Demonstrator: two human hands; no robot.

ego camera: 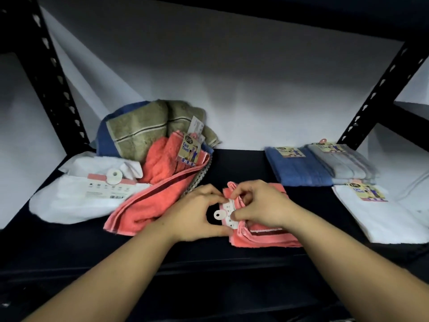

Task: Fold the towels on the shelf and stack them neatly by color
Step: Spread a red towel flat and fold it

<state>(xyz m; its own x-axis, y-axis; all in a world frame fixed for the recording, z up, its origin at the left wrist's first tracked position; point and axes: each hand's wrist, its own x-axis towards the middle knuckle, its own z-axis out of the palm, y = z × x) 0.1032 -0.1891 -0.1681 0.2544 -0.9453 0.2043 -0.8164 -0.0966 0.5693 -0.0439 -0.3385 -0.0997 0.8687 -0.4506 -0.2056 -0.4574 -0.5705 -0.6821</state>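
A folded coral towel [267, 235] lies on the dark shelf [243, 163] in front of me. Its white card tag [228, 213] sticks out at the left edge. My left hand [197, 212] curls round the towel's left edge, with thumb and fingers at the tag. My right hand [260, 205] pinches the tag and the towel's folds from above. To the left sits a heap of loose towels: coral [160, 194], olive [139, 133], blue [104, 135] and white [76, 196]. At the right lie folded blue [299, 168], grey [348, 163] and white [380, 217] towels.
Black perforated uprights [53, 73] [383, 89] frame the shelf on both sides. A white wall [232, 89] closes the back. A dark shelf board [255, 10] runs overhead. Bare dark shelf surface shows between the heap and the folded towels.
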